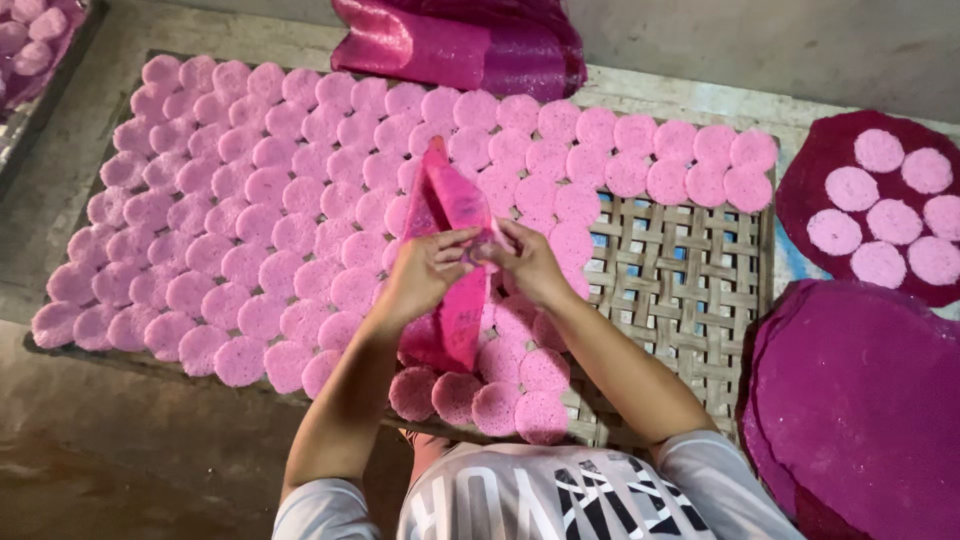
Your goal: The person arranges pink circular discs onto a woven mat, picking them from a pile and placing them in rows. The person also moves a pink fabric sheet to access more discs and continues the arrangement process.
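A floppy pink sheet (455, 210) hangs between my two hands above a woven bamboo tray (680, 290). My left hand (425, 272) pinches the sheet's left side, and my right hand (522, 258) grips it from the right. Both hands meet over the middle of the tray. Rows of round pink discs (250, 220) cover most of the tray, touching one another. The sheet hides some discs beneath it. The tray's right part shows bare weave.
A stack of dark pink round sheets (860, 400) lies at the right, with another round sheet (880, 200) bearing several pale discs behind it. Folded shiny pink sheets (460, 40) sit beyond the tray. More discs (30, 35) lie at the top left.
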